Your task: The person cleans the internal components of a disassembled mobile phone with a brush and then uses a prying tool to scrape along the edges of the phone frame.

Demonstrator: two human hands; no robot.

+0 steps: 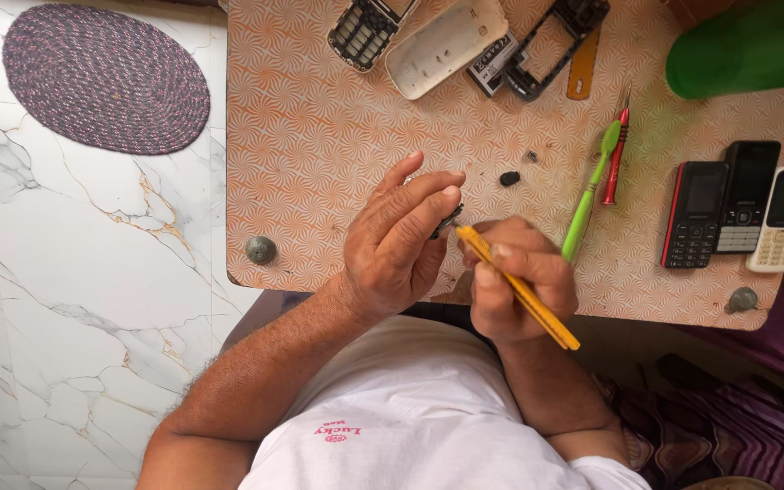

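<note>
Beside right hand: green tool, red screwdriver, three phones.

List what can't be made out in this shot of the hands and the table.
Head view:
- Small dark part in the left hand: mostly hidden by the fingers; kind unclear.
- Tip of the yellow tool in the right hand: covered where it meets the part.
- Green object: blurred, cut off by the top-right edge.
- Dark bits on the table: too small to identify.
</note>
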